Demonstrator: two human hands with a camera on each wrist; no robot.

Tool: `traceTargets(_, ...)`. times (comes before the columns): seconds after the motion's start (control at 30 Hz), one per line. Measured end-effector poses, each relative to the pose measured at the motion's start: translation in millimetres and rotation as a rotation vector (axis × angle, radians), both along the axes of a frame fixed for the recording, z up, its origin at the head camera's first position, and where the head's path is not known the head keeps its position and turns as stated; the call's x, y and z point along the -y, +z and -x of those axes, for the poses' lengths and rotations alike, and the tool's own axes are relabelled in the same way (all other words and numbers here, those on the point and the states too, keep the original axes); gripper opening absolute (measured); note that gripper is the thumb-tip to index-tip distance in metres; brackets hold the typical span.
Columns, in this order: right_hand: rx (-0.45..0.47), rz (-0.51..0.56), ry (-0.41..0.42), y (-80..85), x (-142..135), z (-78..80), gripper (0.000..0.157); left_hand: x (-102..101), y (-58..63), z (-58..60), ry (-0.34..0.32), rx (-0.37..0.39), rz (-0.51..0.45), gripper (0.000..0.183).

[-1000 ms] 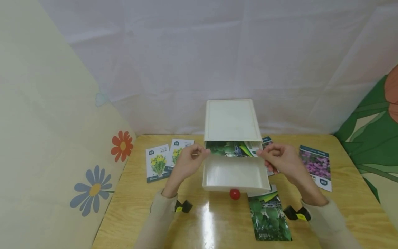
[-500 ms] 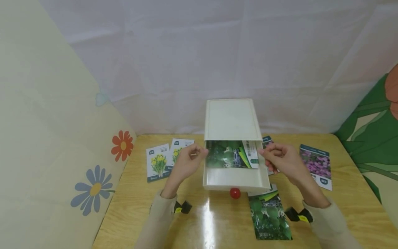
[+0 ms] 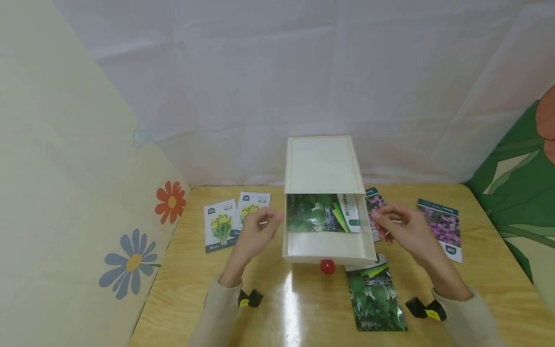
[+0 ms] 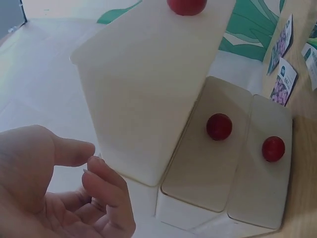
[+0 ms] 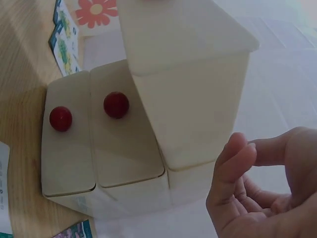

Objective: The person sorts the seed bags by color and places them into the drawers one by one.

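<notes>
A white drawer cabinet [image 3: 323, 164] stands at the back of the table with its top drawer [image 3: 329, 248] pulled out by a red knob [image 3: 327, 267] at the front. Inside that drawer a green seed packet [image 3: 314, 212] lies flat, its far edge hidden under the cabinet top. Just off the drawer's left side is my left hand [image 3: 258, 233], fingers loosely curled and holding nothing. On the other side my right hand [image 3: 405, 224] is apart from the drawer, thumb and fingertips close together with nothing between them. Both wrist views show two lower drawers [image 4: 205, 148] pushed in.
Two yellow-flower packets [image 3: 221, 226] overlap at left. At right lies a purple-flower packet [image 3: 442, 226]; another purple one [image 3: 374, 200] is partly hidden behind the drawer and right hand. A second green packet [image 3: 377, 301] lies before the cabinet. White cloth [image 3: 260, 96] hangs behind.
The green packet, earlier held at its ends, has been let go and dropped flat in the drawer. Both hands have then moved outward, away from the drawer's sides.
</notes>
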State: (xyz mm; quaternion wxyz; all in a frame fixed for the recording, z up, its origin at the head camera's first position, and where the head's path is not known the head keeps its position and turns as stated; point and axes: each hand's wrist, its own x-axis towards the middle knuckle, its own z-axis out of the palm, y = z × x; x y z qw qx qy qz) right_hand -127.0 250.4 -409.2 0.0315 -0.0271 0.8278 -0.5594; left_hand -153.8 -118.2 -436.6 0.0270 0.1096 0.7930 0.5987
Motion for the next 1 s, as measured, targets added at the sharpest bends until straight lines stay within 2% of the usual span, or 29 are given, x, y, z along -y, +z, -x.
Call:
traceTargets(0.3, 0.009, -0.04, -0.021, -15.4, -7.5, -4.5, 0.035, 5.4, -16.8, -16.0, 0.033, 0.095, -0.079, 0.027)
traceTargets(0.43, -0.004, -0.058, -0.019, -22.3, -8.9, -7.0, 0.031, 4.0, -28.6, -22.0, 0.021, 0.138, -0.079, 0.032)
traceTargets(0.67, -0.017, -0.066, -0.015, -39.7, -8.2, -10.7, 0.029, 0.1, -47.0, -32.7, -0.008, 0.204, -0.063, 0.026)
traceTargets(0.83, -0.054, -0.064, 0.016, -53.5, -5.1, -12.9, 0.024, -2.0, -56.5, -39.2, -0.014, 0.215, -0.03, 0.023)
traceTargets(1.0, -0.065, -0.111, 0.016, -61.3, -4.6, -15.7, 0.023, -6.3, -65.4, -46.5, -0.036, 0.233, -0.033, 0.02)
